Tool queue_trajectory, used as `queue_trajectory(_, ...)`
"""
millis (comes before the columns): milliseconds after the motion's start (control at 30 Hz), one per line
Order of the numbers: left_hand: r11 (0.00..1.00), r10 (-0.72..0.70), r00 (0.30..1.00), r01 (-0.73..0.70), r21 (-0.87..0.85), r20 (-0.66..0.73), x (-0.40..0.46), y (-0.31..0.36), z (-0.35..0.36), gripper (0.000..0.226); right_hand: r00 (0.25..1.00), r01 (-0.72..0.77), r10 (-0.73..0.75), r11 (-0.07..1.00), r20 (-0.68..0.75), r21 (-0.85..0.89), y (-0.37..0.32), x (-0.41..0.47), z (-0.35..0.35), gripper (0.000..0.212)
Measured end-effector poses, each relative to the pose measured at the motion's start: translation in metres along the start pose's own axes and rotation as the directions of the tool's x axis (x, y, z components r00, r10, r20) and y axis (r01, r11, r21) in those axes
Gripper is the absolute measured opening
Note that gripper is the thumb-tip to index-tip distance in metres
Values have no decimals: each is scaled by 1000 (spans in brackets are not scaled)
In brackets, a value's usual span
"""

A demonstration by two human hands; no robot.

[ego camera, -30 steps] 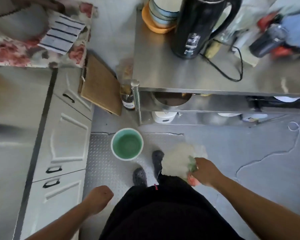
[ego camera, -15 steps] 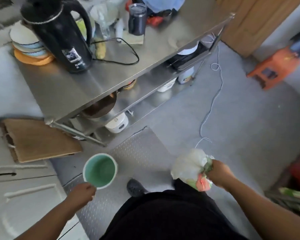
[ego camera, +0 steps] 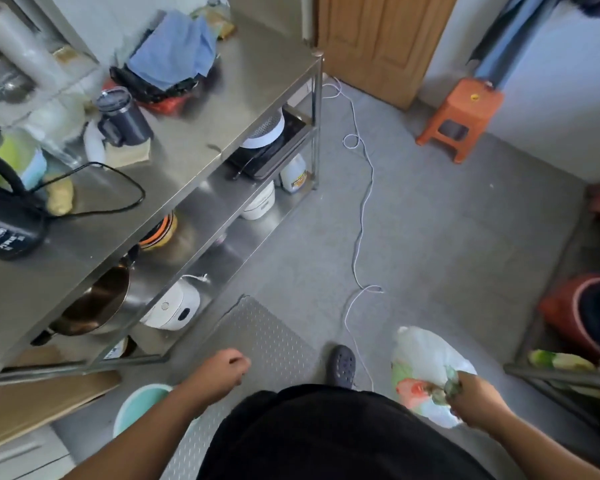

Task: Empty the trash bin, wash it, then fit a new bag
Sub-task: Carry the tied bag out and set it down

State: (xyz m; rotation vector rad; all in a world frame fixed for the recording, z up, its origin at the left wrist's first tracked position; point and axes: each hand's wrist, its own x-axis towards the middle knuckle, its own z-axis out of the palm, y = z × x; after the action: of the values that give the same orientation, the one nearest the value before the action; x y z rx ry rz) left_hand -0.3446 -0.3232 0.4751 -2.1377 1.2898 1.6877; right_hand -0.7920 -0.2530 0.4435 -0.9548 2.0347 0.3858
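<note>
Here, the long stainless-steel shelf table (ego camera: 201,161) fills the left side, smooth and shiny. Right of its near end, the right hand (ego camera: 478,400) grips the bunched neck of a crinkled, translucent trash bag (ego camera: 426,358). Below that near end stands the round mint-green plastic bin (ego camera: 142,403), beside which the left hand (ego camera: 219,372) hangs loosely curled, holding nothing.

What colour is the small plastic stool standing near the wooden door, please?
The stool is orange, seen clearly in the head view.

green bin (ego camera: 137,405) half hidden by forearm
</note>
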Motion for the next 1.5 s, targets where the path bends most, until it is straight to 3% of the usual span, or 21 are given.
queue_trajectory(167, 997, 33, 999, -34, 67, 7, 27, 70, 3, 17, 999, -33, 34, 997, -17, 71, -1, 26, -37, 16)
queue_trajectory(333, 986, -26, 999, 21, 164, 26, 64, 90, -18, 21, 997, -58, 69, 966, -34, 254, -35, 54, -71, 9)
queue_trajectory(467, 972, -100, 993, 85, 217, 57, 99, 95, -53, 19, 997, -56, 71, 956, -43, 288, -84, 84, -102, 9)
queue_trajectory(633, 925, -117, 987, 69, 374, 107, 149, 130, -122, 22, 997, -67, 76, 971, -31, 228, -158, 115, -149, 13)
queue_trajectory(900, 952, -86, 996, 70, 298, 40, 240, 247, -217, 18, 984, -90, 120, 972, -130, 216, -216, 157, -211, 22)
queue_trajectory(1200, 951, 38, 997, -56, 303, 66, 318, 399, -207, 21, 986, -134, 141, 987, -87, 84, -198, 226, -285, 10)
queue_trajectory(1367, 966, -17, 998, 1, 257, 62, 349, 479, -188, 20, 993, -114, 114, 993, 4, 6, -187, 280, -363, 26)
queue_trajectory(1500, 981, -23, 999, 18, 194, 25, 365, 553, -164, 19, 995, -47, 53, 995, 79, -87, -185, 317, -429, 26)
